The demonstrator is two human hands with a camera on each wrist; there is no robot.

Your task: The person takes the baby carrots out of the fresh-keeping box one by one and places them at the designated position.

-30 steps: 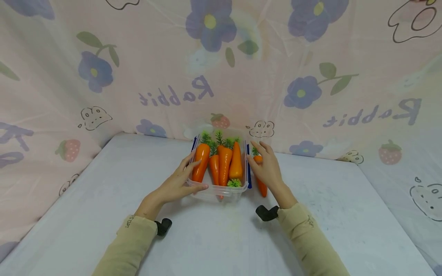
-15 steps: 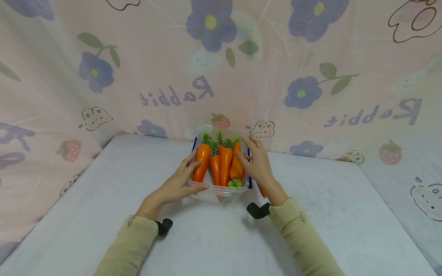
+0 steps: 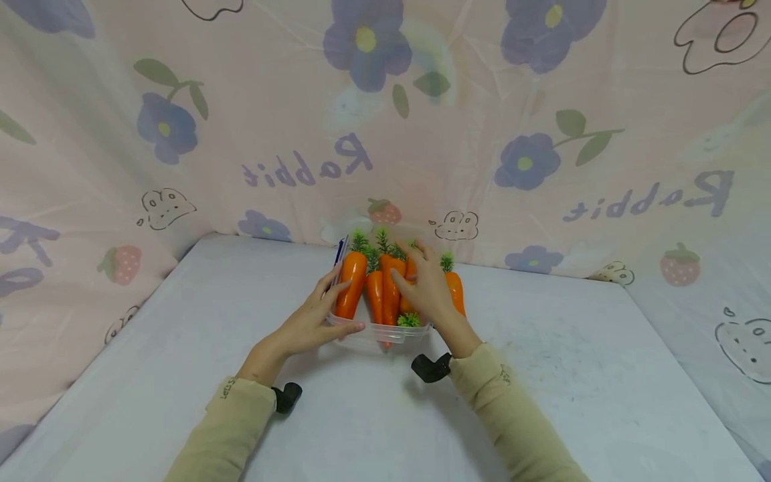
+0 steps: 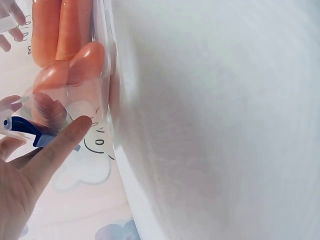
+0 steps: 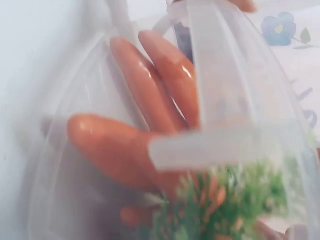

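Note:
A clear plastic food container holds several orange carrots with green tops, which look artificial. My left hand rests against its left side, thumb along the near wall and fingers stretched over the left edge. In the left wrist view a blue clip sits behind the left thumb. My right hand is over the container's right part, fingers spread around a partly covered carrot; whether they touch it cannot be told. The right wrist view shows carrots through the blurred clear plastic.
Another carrot lies outside the container, just right of it. The white table meets a pink cloth backdrop printed with flowers, rabbits and strawberries. Black wrist mounts stick out below the sleeves.
My right hand has moved left, from above the outside carrot to over the container's right-hand carrot, uncovering the outside one. My left hand and the container stay in place.

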